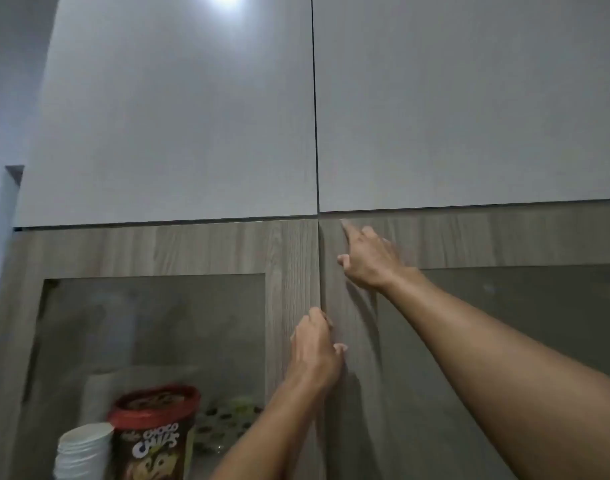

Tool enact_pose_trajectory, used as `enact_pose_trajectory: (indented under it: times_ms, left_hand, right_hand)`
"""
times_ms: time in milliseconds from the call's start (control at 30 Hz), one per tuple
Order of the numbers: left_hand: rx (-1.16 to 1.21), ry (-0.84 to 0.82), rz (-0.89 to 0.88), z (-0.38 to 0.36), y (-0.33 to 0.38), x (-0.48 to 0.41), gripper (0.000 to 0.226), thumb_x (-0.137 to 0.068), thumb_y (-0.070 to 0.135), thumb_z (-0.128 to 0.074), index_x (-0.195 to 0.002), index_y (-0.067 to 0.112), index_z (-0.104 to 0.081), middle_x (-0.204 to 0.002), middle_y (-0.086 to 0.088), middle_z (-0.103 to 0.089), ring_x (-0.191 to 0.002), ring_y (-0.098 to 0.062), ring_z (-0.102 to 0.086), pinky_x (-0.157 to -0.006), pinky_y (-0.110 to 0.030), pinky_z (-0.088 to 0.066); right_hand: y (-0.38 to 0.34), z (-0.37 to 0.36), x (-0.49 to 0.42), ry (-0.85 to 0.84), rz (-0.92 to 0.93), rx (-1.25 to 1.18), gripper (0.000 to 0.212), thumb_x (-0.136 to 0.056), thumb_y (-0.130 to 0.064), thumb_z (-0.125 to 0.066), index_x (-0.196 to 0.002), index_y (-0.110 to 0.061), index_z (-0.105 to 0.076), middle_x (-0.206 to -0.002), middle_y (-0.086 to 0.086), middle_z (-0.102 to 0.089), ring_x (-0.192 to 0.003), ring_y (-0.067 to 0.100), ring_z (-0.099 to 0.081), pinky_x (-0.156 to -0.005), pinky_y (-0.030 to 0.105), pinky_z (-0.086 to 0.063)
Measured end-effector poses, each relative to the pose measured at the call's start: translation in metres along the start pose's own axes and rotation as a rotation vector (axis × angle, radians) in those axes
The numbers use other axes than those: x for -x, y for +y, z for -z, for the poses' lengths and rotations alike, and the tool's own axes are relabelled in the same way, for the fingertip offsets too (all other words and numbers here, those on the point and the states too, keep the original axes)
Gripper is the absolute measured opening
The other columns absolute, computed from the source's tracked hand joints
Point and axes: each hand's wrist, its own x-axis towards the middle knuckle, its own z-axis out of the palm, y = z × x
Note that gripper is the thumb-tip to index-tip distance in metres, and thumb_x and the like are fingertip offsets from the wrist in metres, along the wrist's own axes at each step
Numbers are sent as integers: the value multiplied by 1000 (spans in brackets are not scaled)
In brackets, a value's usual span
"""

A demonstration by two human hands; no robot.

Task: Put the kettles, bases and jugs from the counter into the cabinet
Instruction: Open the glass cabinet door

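Two wood-framed glass cabinet doors fill the lower view, the left door (289, 271) and the right door (469, 237), closed and meeting at a centre seam. My left hand (315, 351) is at that seam, fingertips curled onto the left door's inner edge. My right hand (369, 258) rests higher on the right door's frame, index finger stretched up toward the top corner, other fingers bent. No kettle, base or jug is in view.
Behind the left glass pane stand a red-lidded Choco Chips tub (151, 434), a stack of white paper cups (83, 452) and a patterned packet (223, 427). Above are two plain grey upper cabinet doors (175, 116). A wall lies at far left.
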Motion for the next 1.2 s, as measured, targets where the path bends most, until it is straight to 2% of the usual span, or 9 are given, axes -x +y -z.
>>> enact_pose_trajectory:
  times_ms: [100,233,500,600,700,833,1000,1100,1200]
  left_hand:
    - [30,100,-1,-13,-11,-17,27,-78,5,-68,-83,21,-47,-85,1,-59,-74,-14,-59,-62,-26,-54]
    - [64,95,8,-9,-13,-20,33,-78,6,-73,-86,20,-45,-85,0,-60,-64,-6,-50,-42,-12,-34]
    - [181,3,72,13,12,28,77,-84,36,-71,-142,11,-27,-142,-11,-43,-129,-28,-46,-104,-35,-41]
    - [211,-165,70,30,21,61,62,-86,32,-70,-134,10,-39,-126,-12,-59,-111,-26,-61,-93,-36,-54]
    - [275,-110,-2,56,42,107,51,-82,26,-75,-123,10,-48,-108,-7,-67,-92,-20,-66,-79,-31,-57]
    - [290,-57,-114,87,90,183,36,-82,22,-73,-107,11,-49,-97,-9,-68,-86,-27,-67,-77,-39,-56]
    - [373,-17,-271,110,175,288,31,-89,23,-65,-113,13,-50,-105,-7,-65,-95,-26,-63,-74,-23,-40]
    - [440,-46,-366,109,226,337,36,-88,24,-64,-120,15,-50,-106,-3,-63,-95,-19,-64,-79,-21,-47]
    - [556,-160,-423,92,273,384,49,-87,27,-67,-130,16,-46,-115,-3,-60,-97,-13,-62,-86,-22,-54]
  right_hand:
    - [-3,-15,-18,35,-11,-8,73,-96,-42,-53,-157,-30,-15,-143,20,-40,-124,39,-50,-97,45,-45]
    - [-9,-14,-23,75,-61,-54,68,-92,-49,-57,-152,-34,-29,-141,21,-46,-124,42,-52,-97,44,-45]
    - [-31,23,2,72,-89,-161,72,-82,-59,-66,-141,-27,-41,-136,15,-55,-123,38,-55,-97,45,-46]
    - [-42,54,34,106,-92,-169,80,-79,-63,-67,-143,-26,-37,-135,17,-51,-122,38,-54,-95,45,-47]
    - [-58,96,74,150,-109,-179,86,-75,-63,-71,-143,-26,-34,-136,18,-48,-123,40,-51,-95,44,-45]
    - [-65,162,138,237,-181,-226,82,-76,-47,-73,-144,-30,-32,-137,18,-44,-124,41,-50,-89,37,-44]
    - [-44,258,237,356,-274,-226,87,-77,-32,-68,-152,-37,-24,-137,15,-41,-118,35,-52,-94,38,-48]
    - [-16,309,285,347,-339,-108,70,-78,-35,-66,-143,-20,-42,-127,12,-54,-109,30,-57,-83,34,-45]
    - [20,358,328,376,-367,-52,36,-79,-29,-63,-108,-9,-62,-98,9,-66,-89,31,-63,-81,42,-54]
